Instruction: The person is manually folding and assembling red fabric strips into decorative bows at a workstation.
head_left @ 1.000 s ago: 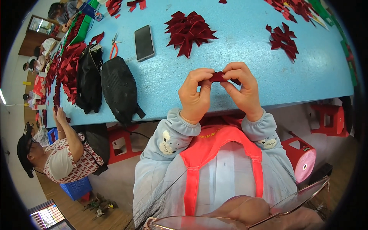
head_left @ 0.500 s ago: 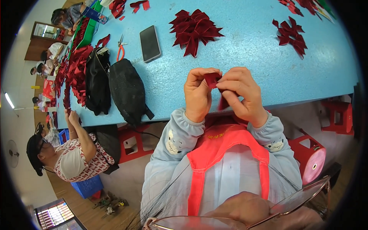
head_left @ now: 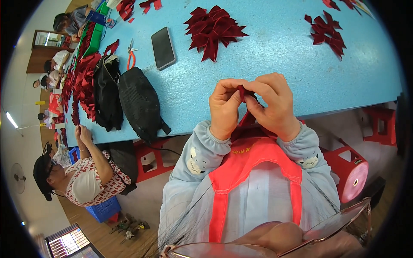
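Between my hands is a piece of dark red velvet ribbon (head_left: 246, 119), its tail hanging toward my red apron. My left hand (head_left: 224, 107) pinches a folded part of it between thumb and fingertips. My right hand (head_left: 275, 101) closes on the same ribbon from the other side, and the fingertips of both hands meet. The fingers hide much of the fold. Beyond my hands on the blue table lies a pile of dark red velvet bows (head_left: 213, 32). A smaller group of bows (head_left: 328, 35) is at the far right.
A black phone (head_left: 164, 48), orange-handled pliers (head_left: 131, 57), a black mesh pouch (head_left: 140, 101) and a black bag (head_left: 107, 92) lie to the left on the blue table (head_left: 275, 47). Past them are heaped red ribbons (head_left: 86, 81). A co-worker (head_left: 86, 180) sits at left; red stools (head_left: 380, 127) stand below.
The ribbon's flat, spread end is now folded into a narrow pinch. My right fingers have moved in against my left fingertips. The view has shifted slightly.
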The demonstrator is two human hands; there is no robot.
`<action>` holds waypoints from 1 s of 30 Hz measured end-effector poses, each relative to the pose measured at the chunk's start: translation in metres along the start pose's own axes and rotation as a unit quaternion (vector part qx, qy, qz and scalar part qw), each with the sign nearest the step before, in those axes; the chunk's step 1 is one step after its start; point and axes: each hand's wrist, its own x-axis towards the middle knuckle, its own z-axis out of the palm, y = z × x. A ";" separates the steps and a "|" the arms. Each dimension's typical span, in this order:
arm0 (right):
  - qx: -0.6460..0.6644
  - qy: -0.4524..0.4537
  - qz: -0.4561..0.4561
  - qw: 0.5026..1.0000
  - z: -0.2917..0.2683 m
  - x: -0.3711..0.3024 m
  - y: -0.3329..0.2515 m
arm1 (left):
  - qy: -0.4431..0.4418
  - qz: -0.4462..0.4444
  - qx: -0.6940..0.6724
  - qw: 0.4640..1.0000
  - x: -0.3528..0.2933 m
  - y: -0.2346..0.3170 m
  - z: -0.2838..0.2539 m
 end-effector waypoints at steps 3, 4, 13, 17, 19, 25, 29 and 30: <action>0.010 0.003 -0.010 1.000 -0.001 0.001 0.004 | -0.016 0.010 0.073 0.997 -0.004 0.003 0.002; 0.015 0.005 -0.015 1.000 -0.002 0.001 0.005 | -0.024 0.016 0.109 0.994 -0.005 0.003 0.002; 0.027 0.002 0.038 0.999 0.000 -0.006 0.017 | 0.016 -0.040 0.084 0.996 -0.003 0.010 0.006; 0.024 -0.013 0.065 0.998 0.001 -0.006 0.015 | 0.004 0.007 0.208 0.978 -0.007 0.013 0.012; 0.118 -0.025 0.184 0.975 -0.001 -0.006 0.013 | 0.008 -0.024 0.269 0.963 -0.008 0.014 0.011; 0.325 -0.029 0.381 0.865 0.001 -0.014 0.021 | 0.043 -0.140 0.153 0.977 -0.003 0.016 0.011; 0.237 -0.059 0.283 0.928 -0.004 -0.017 0.023 | 0.061 -0.135 0.129 0.980 -0.004 0.015 0.013; 0.223 -0.070 0.272 0.933 -0.006 -0.017 0.023 | 0.060 -0.117 0.151 0.980 -0.004 0.014 0.014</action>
